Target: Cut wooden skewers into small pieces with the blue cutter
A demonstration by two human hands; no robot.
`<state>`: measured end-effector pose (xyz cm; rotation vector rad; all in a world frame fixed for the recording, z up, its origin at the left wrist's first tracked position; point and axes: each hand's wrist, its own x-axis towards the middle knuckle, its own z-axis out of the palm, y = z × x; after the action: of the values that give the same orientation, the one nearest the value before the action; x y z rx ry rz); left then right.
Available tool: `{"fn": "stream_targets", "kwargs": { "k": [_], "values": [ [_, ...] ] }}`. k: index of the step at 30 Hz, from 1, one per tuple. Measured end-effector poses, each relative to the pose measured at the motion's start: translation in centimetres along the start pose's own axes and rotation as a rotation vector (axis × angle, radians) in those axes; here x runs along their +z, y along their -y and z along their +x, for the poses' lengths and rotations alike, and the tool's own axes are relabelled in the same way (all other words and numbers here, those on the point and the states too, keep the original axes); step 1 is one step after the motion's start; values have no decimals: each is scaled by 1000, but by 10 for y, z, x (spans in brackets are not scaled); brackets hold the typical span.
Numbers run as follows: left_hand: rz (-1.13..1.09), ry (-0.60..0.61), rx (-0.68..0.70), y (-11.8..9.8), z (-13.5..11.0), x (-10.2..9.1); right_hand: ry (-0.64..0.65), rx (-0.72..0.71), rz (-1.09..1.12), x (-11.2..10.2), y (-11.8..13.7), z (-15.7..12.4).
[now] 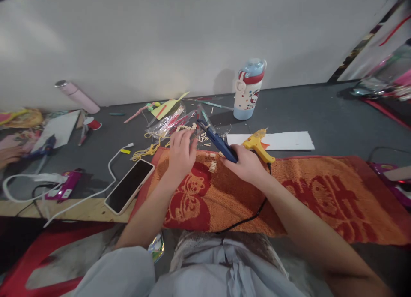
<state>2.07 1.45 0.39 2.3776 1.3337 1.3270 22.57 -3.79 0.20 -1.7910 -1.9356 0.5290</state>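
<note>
In my right hand (pixel 247 162) is a long dark blue hand tool (pixel 220 142), pointing away from me and to the left; its exact kind is unclear. My left hand (pixel 183 149) is open and palm down at the far edge of the orange towel (pixel 244 202), fingers slightly bent, close to a row of small cream pieces (pixel 186 127). Between the hands, a few small pale wooden-looking pieces (pixel 212 165) lie on the towel. More tiny pale bits (pixel 203 137) are scattered beyond it. A yellow glue gun (pixel 257 145) lies just right of the tool, partly on a white strip (pixel 290 141).
A cartoon water bottle (pixel 248 93) stands at the back. Plastic packets (pixel 168 121) and yellow cord (pixel 147 151) lie behind my left hand. A phone (pixel 130 186), white cable (pixel 112 172) and purple power strip (pixel 66 185) are left. Another person's hand (pixel 9 155) shows far left.
</note>
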Motion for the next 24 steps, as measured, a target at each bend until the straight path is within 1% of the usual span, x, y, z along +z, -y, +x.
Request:
{"fn": "stream_targets", "kwargs": {
  "k": [3,6,8,10,13,16,20,24],
  "values": [
    [18,140,20,14,4,6,29,-44,16,2,1,-3],
    [-22,270,-29,24,4,10,43,-84,20,2,0,-4],
    [-137,316,-82,25,5,10,41,-106,15,0,-1,-4],
    [-318,351,-162,22,6,8,46,-126,16,-2,-2,-4],
    [-602,378,-302,14,8,6,69,-138,21,-5,-2,-4],
    [-775,354,-395,10,10,5,95,-143,27,-9,-1,-4],
    [-865,347,-433,12,9,3,125,-165,33,-12,-1,-4],
    [-868,357,-427,15,9,3,134,-181,34,-12,-3,-4]
  ]
}}
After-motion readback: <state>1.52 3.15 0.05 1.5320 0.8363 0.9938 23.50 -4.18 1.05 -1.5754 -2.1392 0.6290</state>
